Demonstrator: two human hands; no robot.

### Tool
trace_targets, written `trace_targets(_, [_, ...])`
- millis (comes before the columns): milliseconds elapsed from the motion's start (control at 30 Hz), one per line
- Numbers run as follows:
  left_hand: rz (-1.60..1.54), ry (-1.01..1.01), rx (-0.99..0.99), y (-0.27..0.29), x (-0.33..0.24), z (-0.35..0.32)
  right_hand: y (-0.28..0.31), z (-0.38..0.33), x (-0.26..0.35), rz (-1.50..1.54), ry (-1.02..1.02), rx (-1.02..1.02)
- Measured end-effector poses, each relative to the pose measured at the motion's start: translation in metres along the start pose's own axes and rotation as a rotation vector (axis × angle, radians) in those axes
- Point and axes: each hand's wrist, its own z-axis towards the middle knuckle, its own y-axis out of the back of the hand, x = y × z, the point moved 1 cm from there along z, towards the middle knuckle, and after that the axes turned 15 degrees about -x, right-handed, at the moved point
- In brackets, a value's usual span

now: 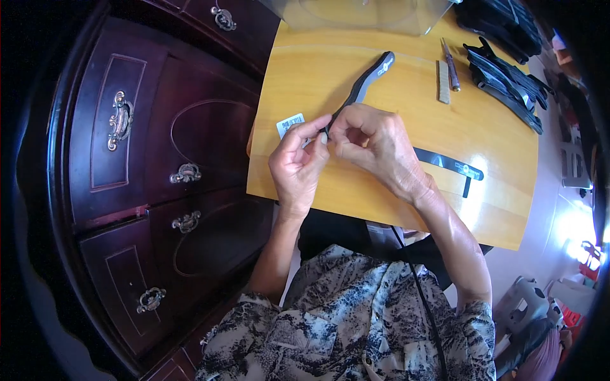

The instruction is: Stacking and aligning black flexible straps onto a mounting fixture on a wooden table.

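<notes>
A narrow black strap (pixel 368 78) with a grey edge and a small white print near its rounded tip slants up across the table from my hands. My left hand (pixel 298 162) pinches its lower end between thumb and fingertips. Right beside it, my right hand (pixel 378 143) is curled closed, its fingertips also at that end, which they partly hide. A white printed label (pixel 290 122) shows behind my left fingers; whether it is joined to the strap I cannot tell. Under my right forearm lies another black strap (pixel 450 162), with a short black strip (pixel 467 187) just below it.
On the wooden table (pixel 387 197), a flat grey bar (pixel 443 82) and a thin pointed tool (pixel 450 65) lie near a pile of black straps (pixel 508 86). A clear plastic bin (pixel 362 16) stands at the far edge. Dark wooden cabinets (pixel 203 133) line the left side.
</notes>
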Motion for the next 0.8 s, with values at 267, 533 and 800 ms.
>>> trace_targets(267, [-0.111,0.179,-0.015,-0.004,-0.004,-0.002,-0.002,-0.013,-0.006,-0.055,0.119,-0.264])
trace_targets(533, [-0.09,0.185,-0.022,-0.01,-0.001,-0.003,0.001,-0.02,-0.007,-0.084,0.058,-0.278])
trace_targets(800, [-0.136,0.169,-0.083,-0.024,-0.002,0.0,0.002,-0.018,-0.005,-0.229,0.081,-0.29])
